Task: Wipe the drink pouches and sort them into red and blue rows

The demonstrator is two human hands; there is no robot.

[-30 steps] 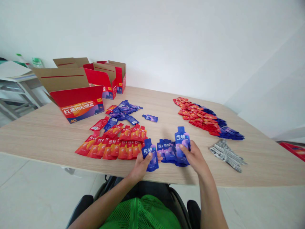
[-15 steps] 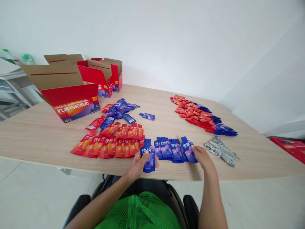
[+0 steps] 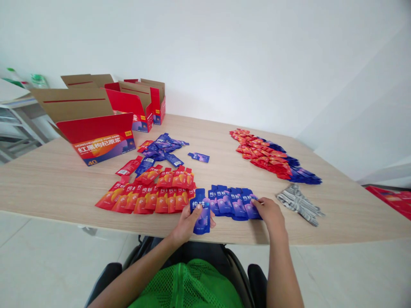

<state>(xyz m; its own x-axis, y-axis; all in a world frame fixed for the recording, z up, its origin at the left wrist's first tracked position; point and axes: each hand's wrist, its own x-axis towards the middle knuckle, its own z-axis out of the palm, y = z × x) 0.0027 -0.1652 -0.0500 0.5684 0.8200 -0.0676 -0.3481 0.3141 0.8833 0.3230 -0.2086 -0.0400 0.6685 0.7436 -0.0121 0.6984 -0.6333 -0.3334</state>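
Observation:
My left hand (image 3: 188,220) is closed around a blue pouch (image 3: 201,220), thumb on its printed front; whether more pouches lie beneath it I cannot tell. To its right a row of overlapping blue pouches (image 3: 224,201) lies near the table's front edge. At the row's right end, my right hand (image 3: 269,211) has its fingers closed on the edge of the last blue pouch (image 3: 249,204), which lies almost flat against its neighbour. Left of my left hand, red pouches (image 3: 144,199) are spread in overlapping rows.
Open red cartons (image 3: 102,139) stand at the left of the wooden table (image 3: 64,188). Loose blue pouches (image 3: 160,145) lie mid-table, with a single blue pouch (image 3: 199,157) apart. A long pile of red and blue pouches (image 3: 269,156) sits at right, behind grey striped gloves (image 3: 298,203).
My right hand has moved slightly left and lowered its blue pouch from a tilt into line with the row. My left hand keeps its pouch in nearly the same spot.

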